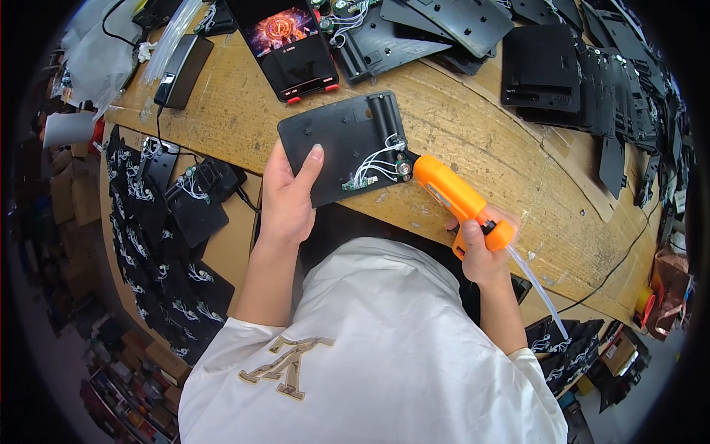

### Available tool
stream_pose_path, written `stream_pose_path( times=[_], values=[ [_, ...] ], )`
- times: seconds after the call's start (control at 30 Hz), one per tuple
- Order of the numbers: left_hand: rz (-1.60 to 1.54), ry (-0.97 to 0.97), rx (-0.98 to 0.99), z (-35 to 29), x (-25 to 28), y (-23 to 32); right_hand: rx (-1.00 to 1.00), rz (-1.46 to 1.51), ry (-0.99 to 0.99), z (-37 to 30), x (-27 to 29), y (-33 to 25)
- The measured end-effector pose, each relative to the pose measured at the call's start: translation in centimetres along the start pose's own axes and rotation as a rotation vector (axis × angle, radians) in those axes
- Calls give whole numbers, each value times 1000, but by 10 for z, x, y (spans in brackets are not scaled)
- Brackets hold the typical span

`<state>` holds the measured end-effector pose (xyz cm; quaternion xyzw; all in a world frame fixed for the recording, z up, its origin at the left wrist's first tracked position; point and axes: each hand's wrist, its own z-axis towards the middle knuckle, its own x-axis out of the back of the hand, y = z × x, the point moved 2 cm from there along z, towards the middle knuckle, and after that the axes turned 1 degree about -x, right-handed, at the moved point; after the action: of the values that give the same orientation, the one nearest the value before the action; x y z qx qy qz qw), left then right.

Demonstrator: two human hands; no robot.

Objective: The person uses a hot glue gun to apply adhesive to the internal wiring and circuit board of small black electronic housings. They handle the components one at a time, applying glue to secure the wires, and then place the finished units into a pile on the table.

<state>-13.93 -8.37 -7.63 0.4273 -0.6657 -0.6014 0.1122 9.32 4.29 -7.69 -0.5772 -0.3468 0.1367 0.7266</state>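
Over the near edge of the wooden table (pixel 458 133), the right hand (pixel 485 257) is wrapped around the handle of an orange glue gun (pixel 452 186). From this hand the gun's long axis goes between ten and eleven o'clock. Its dark tip (pixel 411 156) is at the right edge of a black panel (pixel 333 140), beside a small round part (pixel 403 169); whether it touches, I cannot tell. The left hand (pixel 287 198), nearer to the panel, is clamped on it, thumb on top; the panel lies at one to two o'clock from this hand, its long axis from eight to two. Farther, a phone (pixel 288 55) is at eleven o'clock.
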Motion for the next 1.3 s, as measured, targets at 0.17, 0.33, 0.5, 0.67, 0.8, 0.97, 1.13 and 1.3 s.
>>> stream_pose_path(
  times=[0.17, 0.33, 0.5, 0.67, 0.8, 0.97, 1.13, 1.3],
  values=[
    [-9, -3, 7, -1, -1, 1, 8, 11, 24, 1, -1, -3],
    [-16, 1, 1, -1, 0, 0, 0, -4, 13, 0, 0, -1],
    [-8, -8, -1, 0, 0, 0, -28, 29, 33, -2, 0, -2],
    [-20, -6, 11, -1, -1, 1, -46, 8, 30, -2, 1, -4],
    [-22, -4, 7, -1, -1, 1, -65, 15, 36, -2, 0, -6],
    [-19, -12, 6, -1, -1, 1, -54, 17, 54, -3, -1, -2],
    [-16, -12, -4, 0, 2, -1, 16, 74, 53, 0, -3, -4],
    [-43, -27, -13, -1, 2, 0, -80, 232, 104, 1, -2, -7]
  ],
)
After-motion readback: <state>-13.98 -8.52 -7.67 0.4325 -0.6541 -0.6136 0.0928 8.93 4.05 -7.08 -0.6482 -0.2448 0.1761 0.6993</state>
